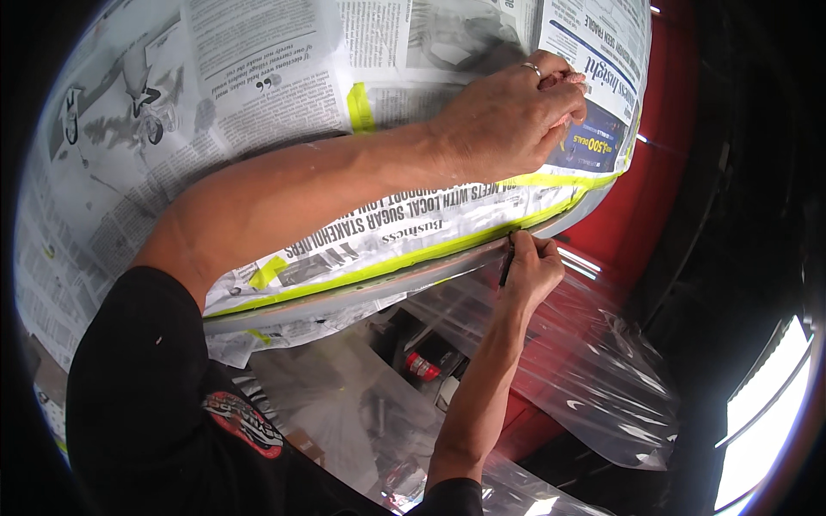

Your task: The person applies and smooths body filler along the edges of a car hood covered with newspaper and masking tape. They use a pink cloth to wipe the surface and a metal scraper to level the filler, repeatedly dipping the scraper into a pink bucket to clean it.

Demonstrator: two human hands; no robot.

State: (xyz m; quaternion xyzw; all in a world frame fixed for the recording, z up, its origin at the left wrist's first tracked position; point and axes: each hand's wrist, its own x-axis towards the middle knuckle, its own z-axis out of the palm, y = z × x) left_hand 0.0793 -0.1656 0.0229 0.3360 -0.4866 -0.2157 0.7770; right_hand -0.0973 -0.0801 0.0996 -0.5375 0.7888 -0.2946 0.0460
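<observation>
Newspaper [232,52], eleven o'clock: sheets partly hidden behind the left forearm. Yellow tape [413,259], centre: along the newspaper's lower border, above a grey edge [344,297]. Dark stick [506,263], three o'clock: at that edge, partly covered by fingers. Left hand [516,112], one o'clock: over newspaper, ringed, fingers bunched; cannot tell whether they clamp anything. Right hand [535,268], three o'clock: fingers clamped on the stick. Clear plastic [594,387], four o'clock: outline lost in glare.

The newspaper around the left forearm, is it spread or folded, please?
Spread: the newspaper covers a broad area, print facing out, with yellow tape along its lower edge.
</observation>
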